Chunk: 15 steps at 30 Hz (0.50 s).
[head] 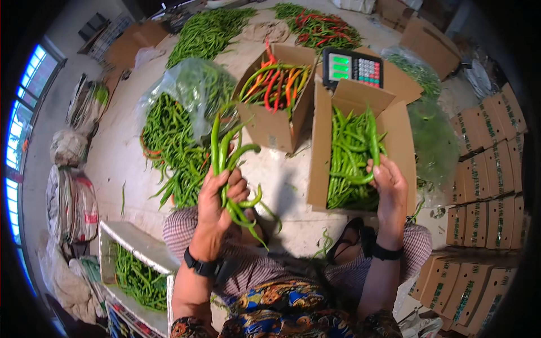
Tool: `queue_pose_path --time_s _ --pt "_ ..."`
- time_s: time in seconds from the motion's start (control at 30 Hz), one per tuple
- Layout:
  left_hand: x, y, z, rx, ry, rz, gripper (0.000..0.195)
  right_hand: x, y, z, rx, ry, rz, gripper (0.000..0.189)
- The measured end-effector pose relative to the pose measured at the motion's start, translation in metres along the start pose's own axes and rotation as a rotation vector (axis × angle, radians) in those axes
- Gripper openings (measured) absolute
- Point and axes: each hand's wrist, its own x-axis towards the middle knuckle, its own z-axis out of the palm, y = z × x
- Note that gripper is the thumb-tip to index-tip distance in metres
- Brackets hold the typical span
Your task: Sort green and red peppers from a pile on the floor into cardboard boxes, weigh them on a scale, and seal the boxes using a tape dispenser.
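My left hand (224,196) is closed around a bunch of long green chili peppers (216,148), which stick out above and below the fist. With its fingertips, my right hand (386,175) grips a green chili pepper (372,137) over the right side of an open cardboard box (320,148). Many green peppers (348,156) lie in that box, mostly lengthwise. Beside it, to the left, a second cardboard box (270,126) holds red, orange and green peppers (277,86). A loose heap of green peppers (173,131) lies on the floor left of my left hand, partly under a clear plastic bag (190,91).
A digital scale display (353,67) stands behind the box. More pepper heaps (211,31) and a red-green heap (325,29) lie farther back. A white foam box of peppers (139,241) is at lower left; stacked cartons (475,177) line the right. A plastic bag (433,139) lies beside the open box.
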Motion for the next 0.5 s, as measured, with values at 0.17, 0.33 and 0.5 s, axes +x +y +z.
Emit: queue_pose_path --time_s 0.17,0.33,0.5 --pt "0.003 -0.017 0.012 0.108 0.093 -0.048 0.048 -0.015 -0.019 -0.013 -0.116 0.092 -0.072 0.051" --pt "0.014 -0.03 0.021 0.252 0.226 -0.071 0.049 -0.039 -0.07 -0.015 0.092 -0.203 0.214 0.032" --pt "0.033 -0.043 0.024 0.287 0.264 -0.101 0.053 -0.041 -0.061 -0.003 0.003 -0.652 0.371 0.028"
